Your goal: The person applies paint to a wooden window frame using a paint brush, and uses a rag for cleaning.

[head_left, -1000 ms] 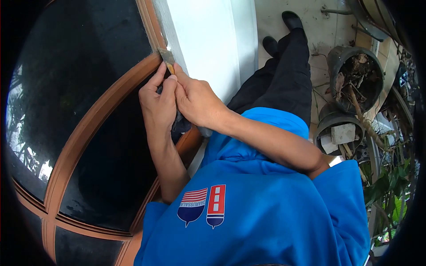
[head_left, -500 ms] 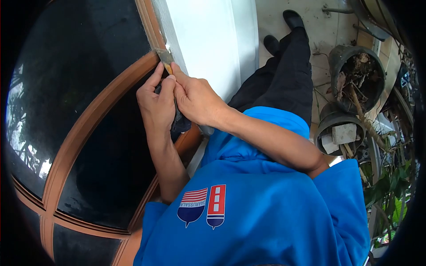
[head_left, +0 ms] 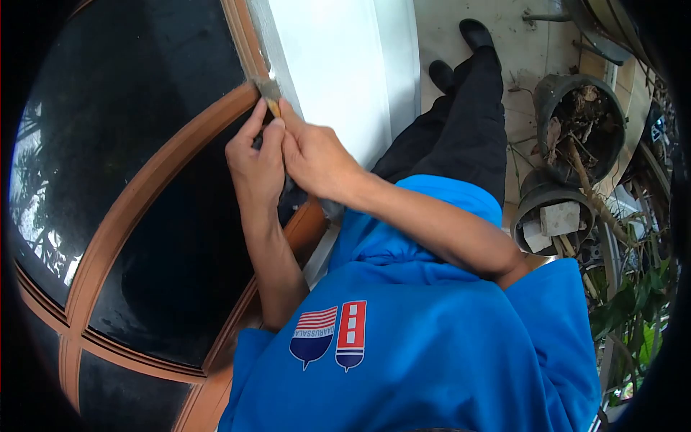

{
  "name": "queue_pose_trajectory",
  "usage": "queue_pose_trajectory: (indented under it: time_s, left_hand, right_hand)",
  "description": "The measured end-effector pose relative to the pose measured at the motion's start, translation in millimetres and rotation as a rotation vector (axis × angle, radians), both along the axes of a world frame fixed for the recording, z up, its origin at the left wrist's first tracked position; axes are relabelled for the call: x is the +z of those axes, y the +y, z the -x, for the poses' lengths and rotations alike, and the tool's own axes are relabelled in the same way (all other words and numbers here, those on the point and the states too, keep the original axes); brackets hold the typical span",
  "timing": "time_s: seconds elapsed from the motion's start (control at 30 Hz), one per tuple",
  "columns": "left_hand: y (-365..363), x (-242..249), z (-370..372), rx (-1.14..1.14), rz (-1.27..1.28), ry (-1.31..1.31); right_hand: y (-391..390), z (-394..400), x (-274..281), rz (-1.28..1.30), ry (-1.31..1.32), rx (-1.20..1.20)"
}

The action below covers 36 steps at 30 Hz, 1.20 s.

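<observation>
I see a dark glass window (head_left: 108, 129) filling the left half of the frame, with brown wooden muntins (head_left: 137, 201) crossing it diagonally. A white wall (head_left: 331, 65) runs down the upper centre, just right of the window frame. The blue shirt (head_left: 432, 345) fills the lower centre and right; black trousers (head_left: 468, 122) and shoes are at upper centre right, over a tiled floor (head_left: 533, 50). Dark plant pots (head_left: 576, 115) with dry debris sit at the right edge, one holding pale blocks.

Both hands meet at upper centre, at the joint where muntin meets frame. The left hand (head_left: 255, 165) is curled, index finger extended up along the tool, thumb pressed against it. The right hand (head_left: 317, 162) is closed around the same tool from the right side, fingers pinched near its tip. A dark cloth (head_left: 291, 198) is bunched under the two hands; I cannot tell which hand grips it.

The scraper (head_left: 270, 93) is a small tool with a yellowish shaft and a grey blade; the blade tip touches the frame corner beside the white wall. Its lower part is hidden by the fingers.
</observation>
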<state>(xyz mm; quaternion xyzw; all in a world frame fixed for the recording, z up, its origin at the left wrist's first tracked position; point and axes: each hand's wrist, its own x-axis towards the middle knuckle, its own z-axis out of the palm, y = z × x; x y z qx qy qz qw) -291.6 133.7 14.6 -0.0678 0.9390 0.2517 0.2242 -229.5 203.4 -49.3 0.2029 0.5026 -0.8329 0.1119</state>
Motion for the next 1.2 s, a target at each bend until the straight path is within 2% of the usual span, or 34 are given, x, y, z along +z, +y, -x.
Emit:
queue_pose_trajectory:
  time_s: [0.07,0.17,0.2,0.3,0.33,0.47,0.57,0.6,0.63,0.7,0.77,0.83,0.9,0.93,0.97,1.03,1.1,1.17,1.2]
  left_hand:
    - [6,-4,2,-0.005,-0.038,0.019]
    - [7,-6,-10,0.011,-0.215,0.049]
    - [7,-8,-16,0.008,-0.262,0.078]
    - [6,-17,-30,-0.158,-0.280,0.244]
    - [5,-23,-35,-0.136,-0.319,0.273]
    - [-13,-38,-45,-0.171,-0.428,0.309]
    - [-17,-44,-49,-0.207,-0.508,0.343]
    - [-16,-44,-54,-0.102,-0.551,0.269]
    - [-14,-43,-56,-0.133,-0.606,0.262]
    - [-8,-39,-58,-0.197,-0.714,0.248]
    - [0,-35,-60,-0.471,-0.408,0.407]
    - [-1,-39,-67,-0.313,-0.452,0.340]
    - [-2,-37,-71,-0.151,-0.548,0.324]
    - [-4,-32,-70,-0.153,-0.615,0.324]
    - [-7,-27,-67,-0.158,-0.687,0.332]
    - [-12,-21,-64,-0.237,-0.795,0.257]
    - [-7,-18,-65,-0.226,-0.896,0.130]
    - [-11,-23,-59,-0.447,-0.733,0.200]
    - [-11,-22,-60,-0.452,-0.681,0.208]
  right_hand:
    - [7,4,-9,0.067,0.032,-0.046]
    - [-1,-8,-30,0.012,0.109,-0.335]
    - [23,-14,-19,0.218,-0.031,-0.284]
    - [39,-24,-32,0.157,-0.111,-0.309]
    - [36,-25,-35,0.229,-0.130,-0.377]
    - [41,-37,-36,0.273,-0.135,-0.297]
    - [38,-42,-36,0.185,-0.125,-0.281]
    - [36,-43,-33,0.042,-0.059,-0.277]
    - [42,-45,-25,-0.159,-0.010,-0.161]
    - [36,-48,-23,-0.529,0.156,-0.101]
    - [33,-55,-11,-0.671,0.289,-0.021]
    - [29,-57,-12,-0.669,0.414,-0.095]
    - [54,-61,-15,-0.253,0.406,0.035]
    - [66,-62,-15,-0.047,0.399,0.098]
    - [62,-65,-32,0.379,0.278,0.004]
    - [62,-63,-40,0.399,0.180,-0.077]
    - [54,-58,-38,0.535,0.127,-0.026]
    - [44,-54,-29,0.555,0.219,-0.035]
    - [41,-54,-23,0.627,0.171,-0.051]
